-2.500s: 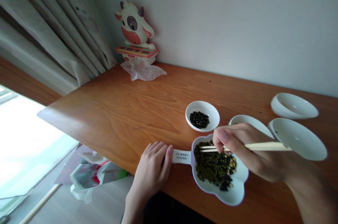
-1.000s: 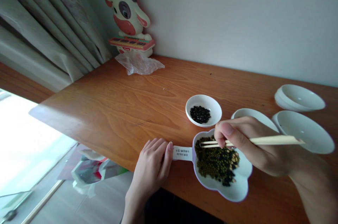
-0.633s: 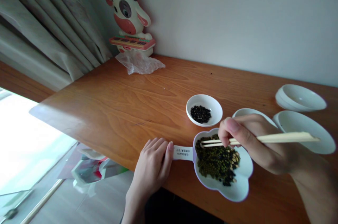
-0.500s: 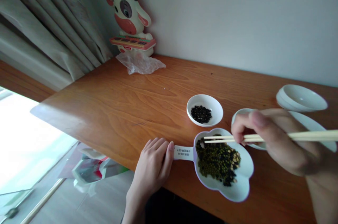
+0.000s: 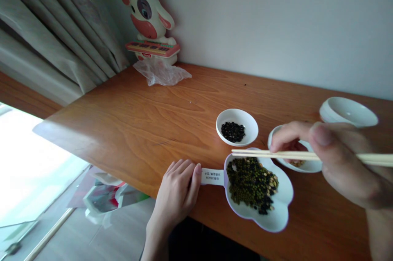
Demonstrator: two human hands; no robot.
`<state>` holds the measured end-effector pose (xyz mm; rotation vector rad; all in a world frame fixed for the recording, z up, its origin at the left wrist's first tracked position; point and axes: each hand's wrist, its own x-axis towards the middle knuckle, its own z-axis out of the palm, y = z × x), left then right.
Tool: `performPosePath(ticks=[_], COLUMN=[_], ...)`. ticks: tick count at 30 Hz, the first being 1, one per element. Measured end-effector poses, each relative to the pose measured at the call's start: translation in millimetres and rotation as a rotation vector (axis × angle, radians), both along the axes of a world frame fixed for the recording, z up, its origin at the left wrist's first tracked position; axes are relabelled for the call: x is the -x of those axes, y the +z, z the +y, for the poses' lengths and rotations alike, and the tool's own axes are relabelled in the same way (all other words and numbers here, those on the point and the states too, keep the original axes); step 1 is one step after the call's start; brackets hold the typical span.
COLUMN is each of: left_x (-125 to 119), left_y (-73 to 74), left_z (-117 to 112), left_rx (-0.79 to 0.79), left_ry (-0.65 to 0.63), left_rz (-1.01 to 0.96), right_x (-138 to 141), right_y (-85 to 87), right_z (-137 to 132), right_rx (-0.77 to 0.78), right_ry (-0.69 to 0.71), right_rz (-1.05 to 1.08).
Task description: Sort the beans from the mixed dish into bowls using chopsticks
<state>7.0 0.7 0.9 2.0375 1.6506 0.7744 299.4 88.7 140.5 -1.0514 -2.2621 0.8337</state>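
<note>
My left hand [image 5: 178, 191] is closed around the labelled handle of a white, purple-rimmed scalloped bowl [image 5: 281, 214]. Mixed green beans, black beans and some pale yellowish pieces [image 5: 253, 183] lie in it. In my right hand [image 5: 340, 158], a pair of light chopsticks [image 5: 264, 153] points left, the tips close together over the bowl's far rim. Whether a bean sits between the tips I cannot tell. Just behind stands a small white bowl [image 5: 251, 132] with black beans [image 5: 233, 132] in it. Partly hidden under my right hand, another white bowl [image 5: 313, 166] holds pale yellowish pieces [image 5: 297, 163].
Stacked white bowls [image 5: 350, 111] stand at the back right, near the wall. A cow-shaped toy keyboard [image 5: 150, 23] and a crumpled clear plastic bag [image 5: 161, 72] occupy the back left corner. Beyond the wooden table's [image 5: 132, 130] left edge, a bin [image 5: 106, 199] stands on the floor.
The chopsticks have risen from the beans to the bowl's far rim. My right hand has shifted slightly right, uncovering more of the bowl with yellowish pieces. My left hand keeps its grip.
</note>
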Motion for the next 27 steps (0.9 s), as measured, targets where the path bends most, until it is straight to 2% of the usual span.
performPosePath(ticks=[2,6,15,27], left_x=[-1,-2,-2,-2], left_y=[1.0,3.5,4.2,4.4], left_z=[0,1,0,-1], left_rx=[-0.003,-0.005,-0.016,-0.001], left_ry=[0.0,-0.001,-0.001,-0.003], left_rz=[0.0,0.004,0.008,0.009], right_x=[0,8,15,17], right_y=[-0.8,-0.9,-4.0,-10.4], right_z=[-1,-1,2,4], right_rx=[0.067,0.173,0.257,0.253], right_ry=[0.112,0.191,0.146,0.086], right_rz=[-0.025,-0.157,-0.218,-0.23])
